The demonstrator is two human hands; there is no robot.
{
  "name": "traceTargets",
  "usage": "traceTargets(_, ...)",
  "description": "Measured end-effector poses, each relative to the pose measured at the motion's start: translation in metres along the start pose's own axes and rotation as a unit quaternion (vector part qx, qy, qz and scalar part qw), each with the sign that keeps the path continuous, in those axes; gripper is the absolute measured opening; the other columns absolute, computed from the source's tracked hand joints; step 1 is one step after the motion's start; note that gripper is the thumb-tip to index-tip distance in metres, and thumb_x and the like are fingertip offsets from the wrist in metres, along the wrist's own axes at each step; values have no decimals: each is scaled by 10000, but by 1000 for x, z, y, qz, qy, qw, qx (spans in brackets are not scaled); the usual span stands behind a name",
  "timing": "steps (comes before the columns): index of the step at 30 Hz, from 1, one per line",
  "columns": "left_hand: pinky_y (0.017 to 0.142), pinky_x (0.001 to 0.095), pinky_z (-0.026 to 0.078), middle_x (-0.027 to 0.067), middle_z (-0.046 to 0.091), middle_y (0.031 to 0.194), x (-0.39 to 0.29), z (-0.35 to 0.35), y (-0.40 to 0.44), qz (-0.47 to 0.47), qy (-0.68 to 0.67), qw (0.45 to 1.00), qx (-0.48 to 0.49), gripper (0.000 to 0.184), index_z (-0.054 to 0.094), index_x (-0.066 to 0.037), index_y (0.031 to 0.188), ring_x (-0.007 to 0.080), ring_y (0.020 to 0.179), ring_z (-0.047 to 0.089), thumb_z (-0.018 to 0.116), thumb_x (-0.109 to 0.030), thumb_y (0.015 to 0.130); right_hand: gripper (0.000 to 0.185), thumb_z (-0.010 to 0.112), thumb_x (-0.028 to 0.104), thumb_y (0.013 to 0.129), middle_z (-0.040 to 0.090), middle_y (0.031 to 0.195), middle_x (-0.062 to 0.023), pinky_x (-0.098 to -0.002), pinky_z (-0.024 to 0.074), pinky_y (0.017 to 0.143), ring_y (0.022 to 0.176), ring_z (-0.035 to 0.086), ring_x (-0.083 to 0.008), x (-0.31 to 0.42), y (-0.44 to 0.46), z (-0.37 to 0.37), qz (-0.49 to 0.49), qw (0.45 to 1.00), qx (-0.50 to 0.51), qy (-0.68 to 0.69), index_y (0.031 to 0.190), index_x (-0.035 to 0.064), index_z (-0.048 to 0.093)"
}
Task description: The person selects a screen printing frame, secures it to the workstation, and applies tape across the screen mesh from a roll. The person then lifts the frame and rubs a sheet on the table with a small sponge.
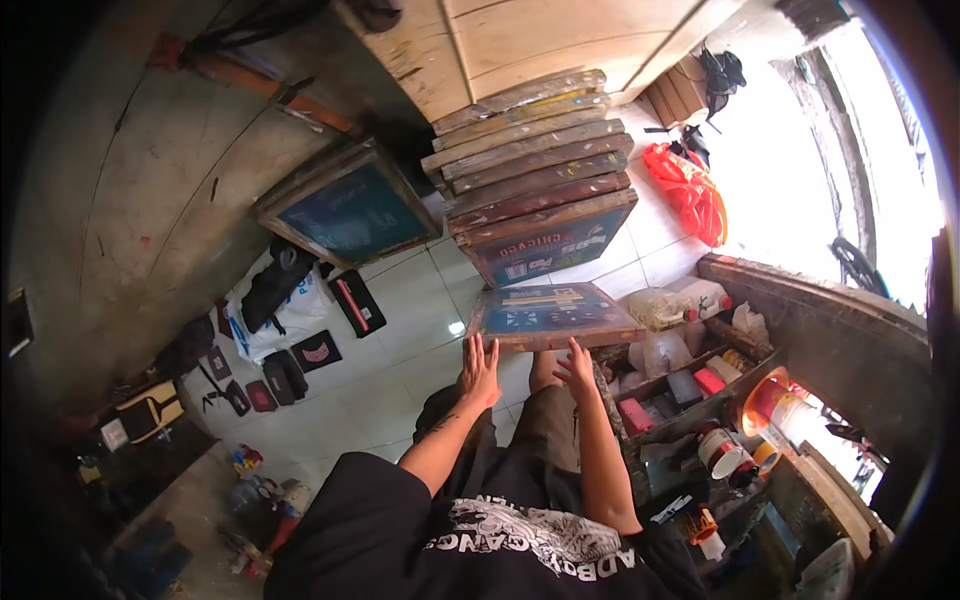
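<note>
A wooden-framed printing screen (pixel 555 307) with blue mesh and pale printed shapes is tilted in front of my knees. My left hand (pixel 481 375) touches its near edge at the left, fingers stretched out along the wood. Near the right part of the same edge is my right hand (pixel 577 372), its fingers apart; whether they press on the wood is hard to tell. Just beyond, a row of similar screens (pixel 545 240) stands upright, the front one bearing "CHICAGO" lettering. What supports the tilted screen from below is hidden.
Another screen (pixel 350 212) leans by the left wall. Dark pouches and a white plastic bag (pixel 290 318) lie on the tiled floor (pixel 400 345). At right, a wooden bench holds plastic bottles (pixel 660 308), a divided tray (pixel 655 408) and paint cans (pixel 722 452). Behind it sits a red bag (pixel 685 195).
</note>
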State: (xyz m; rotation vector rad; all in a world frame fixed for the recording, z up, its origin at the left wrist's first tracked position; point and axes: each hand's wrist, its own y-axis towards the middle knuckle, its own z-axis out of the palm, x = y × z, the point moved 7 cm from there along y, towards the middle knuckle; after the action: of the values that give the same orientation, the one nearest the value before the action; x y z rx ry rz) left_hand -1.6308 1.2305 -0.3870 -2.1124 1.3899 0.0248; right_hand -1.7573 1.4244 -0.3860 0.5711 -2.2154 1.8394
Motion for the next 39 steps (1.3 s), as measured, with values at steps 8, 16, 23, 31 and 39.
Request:
traceTargets(8,1135,497,275,290,305,1501,-20,-81,67,-10,10,999,49,747,392,17,1433,422,1368,328,624,-175,749,565,571,376,951,646,984,-201,-429,574,548,737,665,-284,-88,77,20,-9,980,-49,-193,1284,-52,411)
traceTargets(16,1176,512,193,325,172,1545,-61,-115,261,72,130,986,-73,1012,239,60,1476,446,1454,147,769,-265,677,517,633,333,903,636,1091,-213,-451,588,687,859,685,-331,-95,71,33,-3,988,9,-152,1294,37,471)
traceTargets(23,1163,590,135,297,26,1583,-46,-81,257,-85,158,984,-12,1162,2,-56,1548,420,1483,43,763,-256,692,916,591,625,842,539,1221,-398,-483,443,1004,1184,545,-472,-28,23,16,63,997,-23,-26,1271,-164,416)
traceTargets(31,898,490,469,282,636,1092,-67,-72,222,15,45,994,99,729,475,12,1236,450,1039,607,835,-251,659,813,647,500,856,534,1239,-376,-464,430,1011,1206,526,-462,-39,39,44,13,1000,-18,20,1353,-84,376)
traceTargets(39,741,485,501,229,656,836,-107,-215,141,144,-63,987,-21,300,621,-15,898,443,839,632,753,-194,696,579,711,439,813,628,1164,-272,-445,495,916,1109,613,-397,2,84,45,-163,985,-42,45,1165,-9,609)
